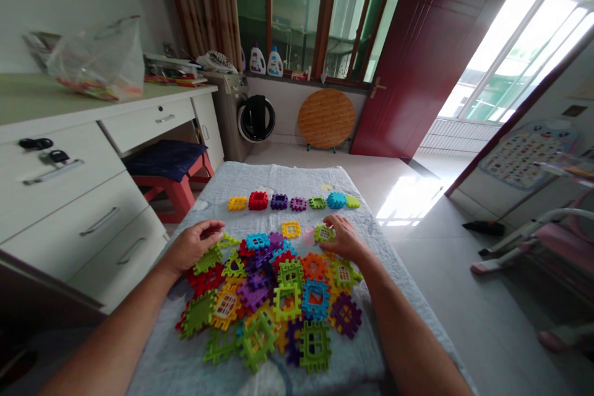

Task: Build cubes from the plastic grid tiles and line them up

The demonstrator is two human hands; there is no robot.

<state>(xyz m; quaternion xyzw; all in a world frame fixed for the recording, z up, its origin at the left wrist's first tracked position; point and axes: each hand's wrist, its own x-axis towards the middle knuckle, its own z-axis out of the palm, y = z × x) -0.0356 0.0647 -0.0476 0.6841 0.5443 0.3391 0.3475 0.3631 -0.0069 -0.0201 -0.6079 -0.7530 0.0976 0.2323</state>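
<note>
A heap of toothed plastic building pieces (260,284) in green, purple, orange, blue and red lies on the cloth-covered table. My left hand (197,246) hovers at the heap's left edge, fingers loosely curled with a gap to the thumb, beside a green piece (227,241); nothing shows in it. At the heap's upper right, my right hand (344,237) grips a green window piece (323,233) by its right side. Left of that, a yellow window piece (291,229) lies on its own. Beyond them runs a row of small stacks, including a red stack (258,200) and a blue stack (336,200).
The grey-blue cloth (288,176) covers the table to its edges. A red stool (179,189) and white drawers (88,198) stand to the left. Further back are a washing machine (232,114) and a round wooden tabletop (326,119). A pink chair (561,247) is at right.
</note>
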